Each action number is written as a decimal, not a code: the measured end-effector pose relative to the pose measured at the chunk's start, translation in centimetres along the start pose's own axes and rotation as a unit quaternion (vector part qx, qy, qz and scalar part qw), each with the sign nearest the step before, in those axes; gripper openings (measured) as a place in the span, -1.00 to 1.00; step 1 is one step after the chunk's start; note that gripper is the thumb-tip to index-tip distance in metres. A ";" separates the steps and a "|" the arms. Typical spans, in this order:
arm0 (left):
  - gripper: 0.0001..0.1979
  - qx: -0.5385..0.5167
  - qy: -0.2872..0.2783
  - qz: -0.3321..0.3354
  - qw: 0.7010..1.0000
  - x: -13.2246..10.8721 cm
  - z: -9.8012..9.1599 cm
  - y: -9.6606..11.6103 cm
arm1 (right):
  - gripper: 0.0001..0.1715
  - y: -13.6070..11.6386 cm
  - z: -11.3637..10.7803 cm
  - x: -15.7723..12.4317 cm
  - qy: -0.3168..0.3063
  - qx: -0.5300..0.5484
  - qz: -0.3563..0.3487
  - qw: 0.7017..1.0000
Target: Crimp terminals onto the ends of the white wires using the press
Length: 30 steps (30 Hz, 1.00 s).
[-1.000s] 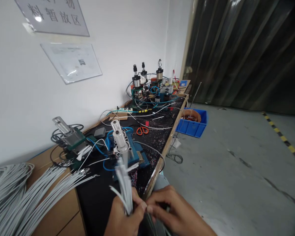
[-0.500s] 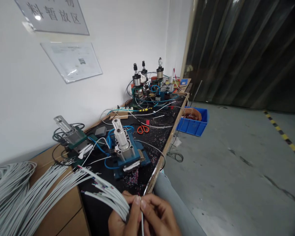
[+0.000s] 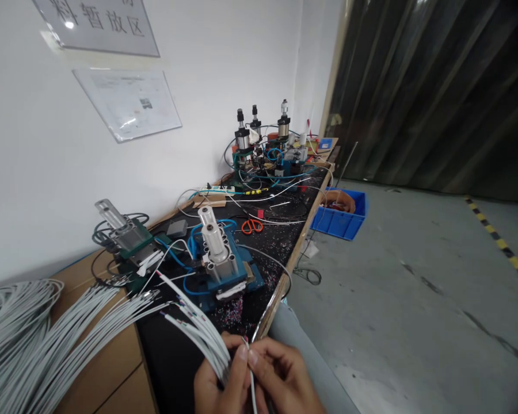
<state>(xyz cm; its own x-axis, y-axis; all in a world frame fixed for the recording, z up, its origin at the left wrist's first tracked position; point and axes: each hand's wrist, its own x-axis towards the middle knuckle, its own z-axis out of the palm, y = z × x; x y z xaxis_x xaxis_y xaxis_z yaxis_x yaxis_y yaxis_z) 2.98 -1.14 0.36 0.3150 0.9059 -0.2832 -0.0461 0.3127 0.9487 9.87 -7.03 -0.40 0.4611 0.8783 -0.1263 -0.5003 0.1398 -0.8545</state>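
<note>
A bunch of white cables (image 3: pixel 202 336) with coloured wire ends lies in my left hand (image 3: pixel 220 382), fanning out up and to the left. My left thumb and finger also pinch the end of one single white cable (image 3: pixel 253 391). Against the same end, my right hand (image 3: pixel 285 376) is closed, its thumb and fingertips meeting those of the left. Small reddish wire tips show just above the fingertips. Most of the fingers' inner sides are hidden. Both hands are at the bench's near edge, in front of a blue-based press (image 3: pixel 224 267) with a silver cylinder.
Coiled white cables (image 3: pixel 17 328) and cable ends rest on cardboard (image 3: pixel 121 385) at left. A green-based press (image 3: pixel 127 236) stands behind. Orange-handled scissors (image 3: pixel 252 226) and coloured scraps lie on the black bench mat (image 3: pixel 280 247). Taller presses (image 3: pixel 244 141) stand farther back. A blue bin (image 3: pixel 339 221) is on the floor.
The cable bunch in my left hand has shifted slightly right, and both hands have moved a little to the right. The pinch on the single cable end continues.
</note>
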 end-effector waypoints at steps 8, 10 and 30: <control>-0.32 -0.043 -0.032 -0.055 0.997 0.4 0.3 1.3 | -0.44 0.0 -1.6 0.0 -0.046 -0.049 0.013 0.998; -0.32 -0.061 -0.046 -0.068 0.995 0.7 0.3 1.3 | -0.56 -0.7 -2.8 -0.2 -0.053 -0.131 -0.043 0.989; -0.44 -0.147 0.047 0.043 0.987 2.0 -0.9 4.8 | -0.64 3.6 -6.4 7.3 0.041 -0.471 -0.503 0.723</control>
<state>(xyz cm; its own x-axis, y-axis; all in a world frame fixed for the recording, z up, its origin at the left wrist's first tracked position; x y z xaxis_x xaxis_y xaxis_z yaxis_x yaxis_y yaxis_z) 2.49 2.44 4.26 0.2094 0.9506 -0.2291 -0.3469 0.2913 0.8915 16.14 -3.03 -7.63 0.3053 0.5130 0.8023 0.8232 0.2814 -0.4932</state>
